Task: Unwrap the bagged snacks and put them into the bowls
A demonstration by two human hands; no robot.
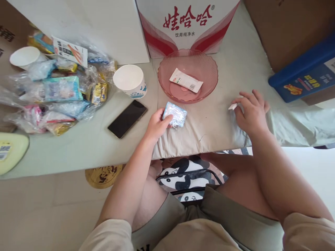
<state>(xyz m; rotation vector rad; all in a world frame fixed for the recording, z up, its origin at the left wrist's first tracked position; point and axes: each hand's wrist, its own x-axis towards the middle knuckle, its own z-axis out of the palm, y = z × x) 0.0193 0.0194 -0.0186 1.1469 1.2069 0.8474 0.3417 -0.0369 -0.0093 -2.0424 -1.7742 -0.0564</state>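
Observation:
My left hand [159, 123] grips a small blue packet in clear shiny wrap [176, 115], thumb on top, just in front of the pink bowl. Over to the right, my right hand [252, 111] hovers over or rests on the cloth, pinching a small white piece [232, 106] between thumb and forefinger. What the white piece is, I cannot make out. Inside the translucent pink bowl [163, 75] lies a white sachet [186, 80] with a barcode. To the left of my left hand is a black phone [127, 119], lying flat.
A white paper cup [130, 81] stands behind the phone. Clear bags of wrapped snacks [62, 89] fill the left, with another paper cup [27, 58] there. Behind the bowl rises a white and red carton [187, 35]. A blue box [305, 69] sits at right, a pale green object [13, 151] at left.

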